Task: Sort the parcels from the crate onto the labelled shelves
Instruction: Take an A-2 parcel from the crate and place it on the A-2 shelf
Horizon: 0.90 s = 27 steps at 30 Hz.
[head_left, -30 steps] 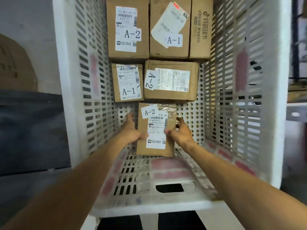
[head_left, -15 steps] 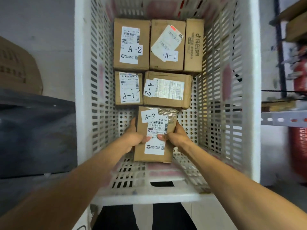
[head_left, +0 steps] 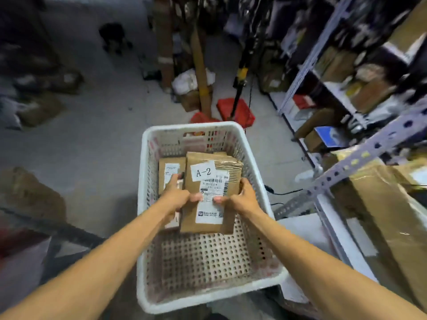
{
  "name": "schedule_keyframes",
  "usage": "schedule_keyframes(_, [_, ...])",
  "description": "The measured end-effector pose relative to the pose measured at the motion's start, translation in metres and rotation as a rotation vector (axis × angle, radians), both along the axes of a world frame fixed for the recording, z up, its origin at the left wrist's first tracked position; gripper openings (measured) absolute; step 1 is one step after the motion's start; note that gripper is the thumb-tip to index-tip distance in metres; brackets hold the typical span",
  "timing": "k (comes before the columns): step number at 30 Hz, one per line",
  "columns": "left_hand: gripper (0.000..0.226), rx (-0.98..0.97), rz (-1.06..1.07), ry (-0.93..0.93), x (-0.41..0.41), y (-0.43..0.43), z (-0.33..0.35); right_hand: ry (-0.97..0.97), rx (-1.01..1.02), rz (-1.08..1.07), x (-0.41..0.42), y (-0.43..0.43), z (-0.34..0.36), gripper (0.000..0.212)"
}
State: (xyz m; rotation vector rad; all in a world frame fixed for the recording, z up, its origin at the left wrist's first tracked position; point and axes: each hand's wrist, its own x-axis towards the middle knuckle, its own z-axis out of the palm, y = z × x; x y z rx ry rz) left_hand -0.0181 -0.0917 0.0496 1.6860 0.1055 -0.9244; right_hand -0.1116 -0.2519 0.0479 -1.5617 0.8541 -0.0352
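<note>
Cardboard A-2 parcel point(head_left: 209, 192) is up off the crate point(head_left: 184, 128) floor now, left hand point(head_left: 176, 195) and right hand point(head_left: 242, 197) both gripping its sides, so shelf run next, I reckon.

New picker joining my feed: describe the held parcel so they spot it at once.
Find the white plastic crate left of the metal shelving. Over its far half, the left hand and right hand grip a brown cardboard parcel by its sides. Unlike the box behind it in the crate, it is in the hands and shows a white A-2 sticker.
</note>
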Motion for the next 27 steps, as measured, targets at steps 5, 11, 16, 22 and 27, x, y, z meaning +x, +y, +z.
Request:
schedule_keyframes(5, [0.07,-0.071,-0.135,-0.226,0.001,-0.004,0.076,-0.208,-0.04,-0.091,-0.017,0.011,0.079,0.065])
schedule_keyframes(11, [0.083,-0.131,-0.208,-0.253,-0.039,0.009,0.116,-0.252,-0.098,-0.127,-0.063,0.034,0.12,0.075])
schedule_keyframes(16, [0.094,-0.205,-0.288,-0.269,-0.085,0.022,0.13,-0.258,-0.124,-0.2,-0.118,0.054,0.132,0.075])
schedule_keyframes(22, [0.11,-0.252,-0.369,-0.31,-0.164,0.043,0.136,-0.302,-0.19,-0.218,-0.204,0.085,0.138,0.079])
schedule_keyframes(27, [0.123,-0.22,-0.499,-0.385,-0.248,0.063,0.136,-0.257,-0.286,-0.262,-0.292,0.107,0.133,0.077])
